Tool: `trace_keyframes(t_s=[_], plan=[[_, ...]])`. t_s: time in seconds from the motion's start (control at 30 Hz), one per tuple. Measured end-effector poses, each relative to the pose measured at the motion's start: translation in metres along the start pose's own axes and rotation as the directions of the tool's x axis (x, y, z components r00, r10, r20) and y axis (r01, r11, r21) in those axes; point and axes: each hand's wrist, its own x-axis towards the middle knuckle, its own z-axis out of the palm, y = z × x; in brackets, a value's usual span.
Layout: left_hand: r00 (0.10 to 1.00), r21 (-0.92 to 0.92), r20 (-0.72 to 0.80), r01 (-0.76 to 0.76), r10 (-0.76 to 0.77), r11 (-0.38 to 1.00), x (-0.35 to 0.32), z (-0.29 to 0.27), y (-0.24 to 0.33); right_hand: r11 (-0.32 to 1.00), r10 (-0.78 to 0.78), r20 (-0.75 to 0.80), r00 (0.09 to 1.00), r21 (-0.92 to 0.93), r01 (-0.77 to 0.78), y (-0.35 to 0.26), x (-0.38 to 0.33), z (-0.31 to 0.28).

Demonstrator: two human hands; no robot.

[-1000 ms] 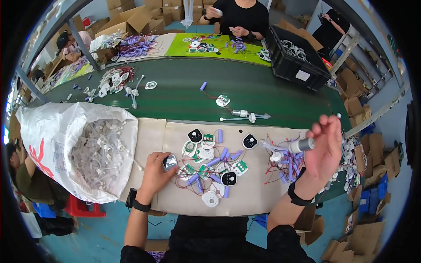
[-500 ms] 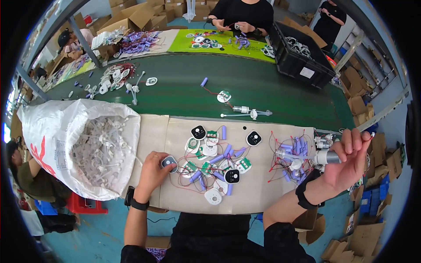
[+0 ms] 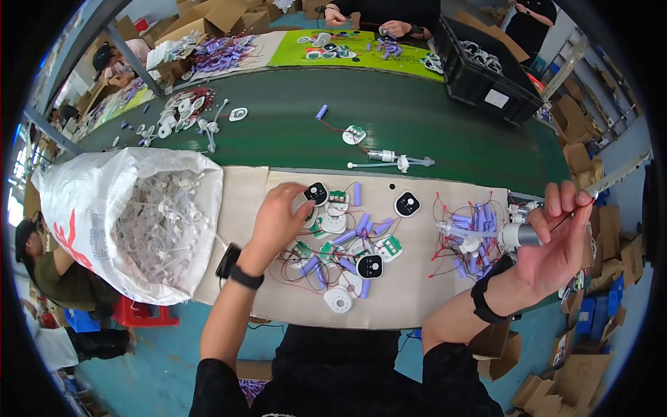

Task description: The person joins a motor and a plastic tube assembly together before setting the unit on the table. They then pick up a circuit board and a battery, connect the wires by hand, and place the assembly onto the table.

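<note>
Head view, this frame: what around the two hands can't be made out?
- Left hand: its fingertips cover whatever it touches beside the black-faced white module; the grip is hidden.
- Right hand: the silver cylinder runs into the palm, its far end hidden.
- Red wire at the fingers: too thin to trace.
- White sack: the plastic parts inside blur together.

The person wears a black short-sleeved top, its sleeves ending above the elbows, so both forearms are bare. On the left wrist sits a black watch (image 3: 244,276) — a dark band with a slim rectangular face. The right wrist carries a wider black band (image 3: 482,300), plain and matte. Both the left hand (image 3: 276,221) and the right hand (image 3: 554,247) are ungloved — no rings can be made out.
</note>
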Motion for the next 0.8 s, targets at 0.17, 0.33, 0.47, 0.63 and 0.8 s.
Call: trace_keyframes(t_s=[0.17, 0.33, 0.47, 0.63, 0.8], plan=[[0.964, 0.036, 0.249, -0.108, 0.095, 0.994, 0.031, 0.008, -0.012, 0.999, -0.017, -0.014, 1.000, -0.028, 0.017, -0.002, -0.004, -0.001], [0.901, -0.308, 0.369, 0.350, -0.228, 0.885, 0.028, -0.014, -0.035, 1.000, -0.017, 0.033, 0.999, 0.000, 0.017, -0.004, 0.000, -0.005], [0.810, -0.693, 0.464, 0.584, -0.359, 0.423, 0.020, -0.039, -0.023, 1.000, -0.024, 0.013, 1.000, -0.016, 0.024, -0.001, 0.001, -0.005], [0.842, -0.821, 0.401, 0.505, -0.361, 0.265, 0.017, -0.055, -0.006, 1.000, 0.007, -0.065, 0.998, -0.023, -0.008, 0.011, 0.003, 0.003], [0.868, -0.745, 0.344, 0.484, -0.357, 0.459, 0.026, -0.074, -0.002, 0.999, 0.030, -0.094, 0.995, -0.019, -0.032, 0.019, 0.004, 0.005]])
